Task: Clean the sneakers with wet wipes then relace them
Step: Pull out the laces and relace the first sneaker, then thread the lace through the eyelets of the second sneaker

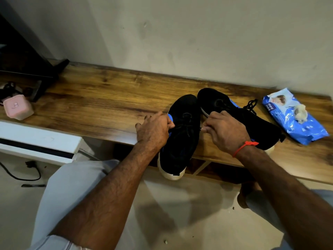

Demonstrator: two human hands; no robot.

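Two sneakers (182, 127) between pink box (18, 107) and wipes pack (295, 121).

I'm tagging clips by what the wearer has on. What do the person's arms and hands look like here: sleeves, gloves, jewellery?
Both forearms are bare, with no gloves and no visible rings. The right hand has a thin orange-red thread tied round its wrist, its knotted ends sticking out. The left hand and its wrist carry nothing. A pale rolled cuff shows at the frame's bottom edge on the left arm.
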